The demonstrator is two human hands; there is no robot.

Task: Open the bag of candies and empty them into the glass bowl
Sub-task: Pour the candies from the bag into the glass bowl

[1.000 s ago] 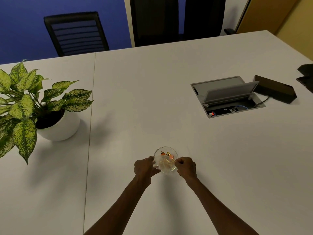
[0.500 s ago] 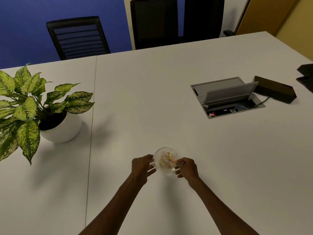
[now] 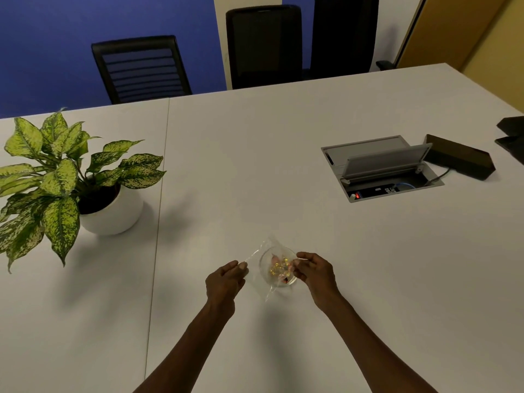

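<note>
A small glass bowl (image 3: pixel 292 280) sits on the white table (image 3: pixel 283 165) in front of me. Yellow and pink candies (image 3: pixel 279 268) show inside its outline; I cannot tell whether they lie in the bowl or in the bag above it. A clear plastic bag (image 3: pixel 262 251) is stretched over the bowl. My left hand (image 3: pixel 225 282) pinches the bag's left edge, to the left of the bowl. My right hand (image 3: pixel 314 272) pinches the bag's right edge at the bowl's right rim.
A potted plant (image 3: pixel 65 180) in a white pot stands at the left. An open cable box (image 3: pixel 380 168) is set into the table at the right, with a dark box (image 3: pixel 459 160) beside it. Black chairs (image 3: pixel 139 66) line the far edge.
My hands have drawn apart, the left one moving leftward, and the bag is now spread wider over the bowl. The view has tilted slightly down.
</note>
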